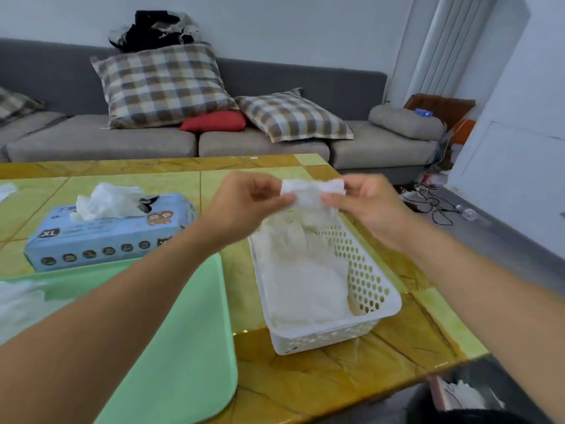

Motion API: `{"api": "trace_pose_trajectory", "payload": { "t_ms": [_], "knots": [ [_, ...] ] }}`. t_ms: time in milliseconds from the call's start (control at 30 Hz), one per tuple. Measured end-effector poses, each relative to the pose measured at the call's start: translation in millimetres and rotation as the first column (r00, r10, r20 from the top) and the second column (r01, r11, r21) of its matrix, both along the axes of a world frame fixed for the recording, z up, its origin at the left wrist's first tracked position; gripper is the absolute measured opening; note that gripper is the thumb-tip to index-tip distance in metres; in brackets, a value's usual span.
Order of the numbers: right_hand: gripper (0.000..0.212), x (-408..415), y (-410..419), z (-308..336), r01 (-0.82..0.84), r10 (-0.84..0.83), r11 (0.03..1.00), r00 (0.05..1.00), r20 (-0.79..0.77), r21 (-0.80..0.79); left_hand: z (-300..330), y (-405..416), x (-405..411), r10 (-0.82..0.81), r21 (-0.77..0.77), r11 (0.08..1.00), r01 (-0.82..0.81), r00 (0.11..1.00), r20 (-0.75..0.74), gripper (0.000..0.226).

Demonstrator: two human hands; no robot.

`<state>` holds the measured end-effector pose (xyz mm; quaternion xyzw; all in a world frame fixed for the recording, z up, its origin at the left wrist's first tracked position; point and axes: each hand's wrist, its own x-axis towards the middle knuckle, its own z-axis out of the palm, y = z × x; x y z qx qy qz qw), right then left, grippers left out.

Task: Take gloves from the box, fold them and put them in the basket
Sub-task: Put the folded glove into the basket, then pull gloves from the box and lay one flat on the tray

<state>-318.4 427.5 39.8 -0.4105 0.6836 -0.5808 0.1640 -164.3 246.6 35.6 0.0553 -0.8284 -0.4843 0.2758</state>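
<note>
The left hand [250,199] and right hand [363,201] each pinch an end of a folded glove [310,194], held over the far end of the white basket [371,283] so it can drop onto the gloves already piled there; the fold looks finished, though blur hides detail; the glove box [107,237] sits left, within reach.

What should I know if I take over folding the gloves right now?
Left hand and right hand: each has a pinch grip on one end of a small folded white glove, held in the air over the far end of the white perforated plastic basket.
Folded gloves already lie inside the basket.
The light blue cardboard glove box sits to the left, with more gloves sticking out.
Left to do: drop this glove in, then fold more.
</note>
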Motion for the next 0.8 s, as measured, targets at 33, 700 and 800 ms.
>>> {"api": "trace_pose_trajectory", "payload": {
  "t_ms": [33, 700, 800],
  "knots": [
    [0.021, 4, 8, -10, -0.019, 0.021, 0.998, 0.999, -0.025, 0.062, -10, 1, 6, -0.040, -0.052, 0.998, 0.043, 0.997, 0.060, 0.013],
    [0.031, 44, 38, 4, -0.256, 0.664, 0.426, 0.740, -0.108, 0.868, 10, 67, 24, -0.035, -0.348, 0.639, 0.686, 0.478, 0.878, 0.027],
    [0.017, 33, 22, 18, -0.178, 0.510, 0.661, 0.819, -0.262, 0.729, 22, 57, 18, 0.003, -0.449, 0.761, 0.468, 0.689, 0.724, 0.015]
  ]
}}
